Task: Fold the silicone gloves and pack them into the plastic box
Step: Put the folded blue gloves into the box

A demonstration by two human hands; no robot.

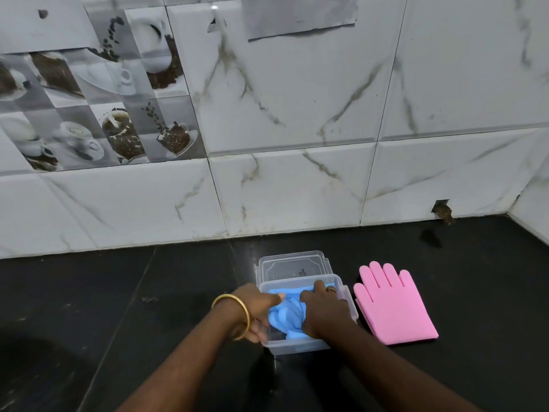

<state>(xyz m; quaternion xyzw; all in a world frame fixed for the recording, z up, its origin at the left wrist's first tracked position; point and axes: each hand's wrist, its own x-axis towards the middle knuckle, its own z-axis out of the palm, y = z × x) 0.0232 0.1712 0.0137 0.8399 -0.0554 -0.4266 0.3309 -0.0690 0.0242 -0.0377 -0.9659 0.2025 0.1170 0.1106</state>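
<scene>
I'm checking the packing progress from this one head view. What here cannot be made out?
- Blue glove in the plastic box: how neatly it is folded, and whether there is one or two; both hands cover it.
- Left hand: its grip on the box's left wall is hidden by its own back.
- Paper sheet on the wall: cut off by the top edge, print too small.
- Lid: its marking is too small.

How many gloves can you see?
2. A blue glove is bunched inside the clear plastic box, pressed by both hands. A pink glove lies flat on the black counter, right of the box. More could be hidden beneath the blue one.
</scene>
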